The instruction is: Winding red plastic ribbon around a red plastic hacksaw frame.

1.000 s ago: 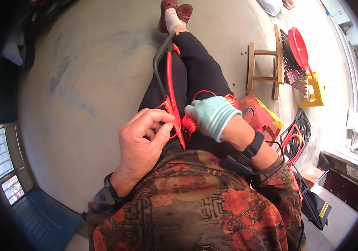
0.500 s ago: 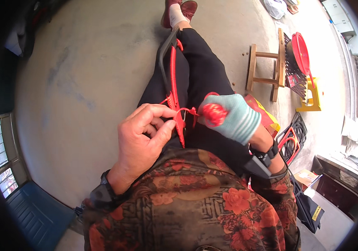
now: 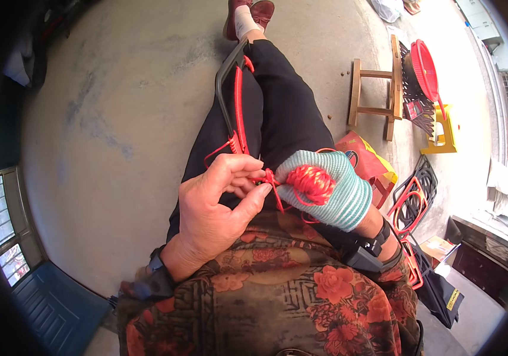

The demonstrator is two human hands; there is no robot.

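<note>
The bare left hand (image 3: 215,204) pinched the red cord (image 3: 269,178) on the lap while the gloved right hand (image 3: 325,190) gripped its ball; pulling gently would probably keep it tight.

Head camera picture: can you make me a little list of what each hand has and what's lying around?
left hand: bare, pinching red cord
right hand: in a teal striped glove, wrapped with red cord
lap: long black frame strung with red cord
floor: grey concrete
nearby: wooden stool, red basket, yellow stool
</note>
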